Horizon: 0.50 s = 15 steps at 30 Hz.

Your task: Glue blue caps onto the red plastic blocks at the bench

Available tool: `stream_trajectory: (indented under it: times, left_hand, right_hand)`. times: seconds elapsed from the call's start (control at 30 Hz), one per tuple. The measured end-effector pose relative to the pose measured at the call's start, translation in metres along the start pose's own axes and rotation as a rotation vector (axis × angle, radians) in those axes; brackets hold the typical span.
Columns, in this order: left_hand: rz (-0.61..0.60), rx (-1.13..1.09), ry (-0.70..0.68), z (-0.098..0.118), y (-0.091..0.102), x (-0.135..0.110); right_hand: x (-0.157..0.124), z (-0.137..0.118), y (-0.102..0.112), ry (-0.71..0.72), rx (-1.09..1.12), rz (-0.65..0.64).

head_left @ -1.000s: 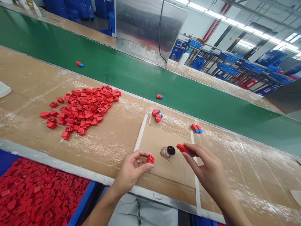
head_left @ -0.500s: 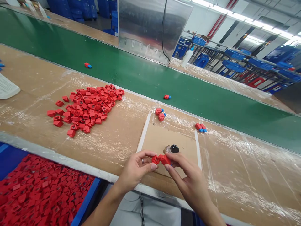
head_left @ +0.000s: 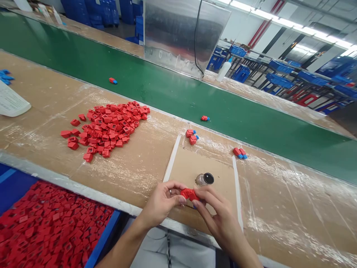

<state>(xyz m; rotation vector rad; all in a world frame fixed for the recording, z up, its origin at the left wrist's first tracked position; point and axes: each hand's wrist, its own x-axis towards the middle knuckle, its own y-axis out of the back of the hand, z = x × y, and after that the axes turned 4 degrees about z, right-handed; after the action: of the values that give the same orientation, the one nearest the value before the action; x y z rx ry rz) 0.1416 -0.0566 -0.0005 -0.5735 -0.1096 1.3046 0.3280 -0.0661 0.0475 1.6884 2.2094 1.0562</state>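
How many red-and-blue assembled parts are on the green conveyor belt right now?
2. One red-and-blue assembled part lies left of centre on the green conveyor belt, the other further right, near the belt's near edge. The metal panel may hide more.

Glass jar (head_left: 205, 179) just past the right hand (head_left: 223, 219), red-and-blue parts (head_left: 192, 137) beyond on the cardboard sheet (head_left: 217, 167), passage over brown surface (head_left: 156, 163) leftward to the red pile (head_left: 106, 130) (low, loose), conveyor belt (head_left: 156, 89) behind.
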Motion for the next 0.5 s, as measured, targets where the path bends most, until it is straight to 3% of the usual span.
stream_trajectory:
  times: [0.5]
  left_hand:
    - [-0.015, 0.025, 0.028, 0.003, 0.005, -0.002]
  right_hand:
    - [-0.002, -0.004, -0.012, 0.033, 0.006, 0.025]
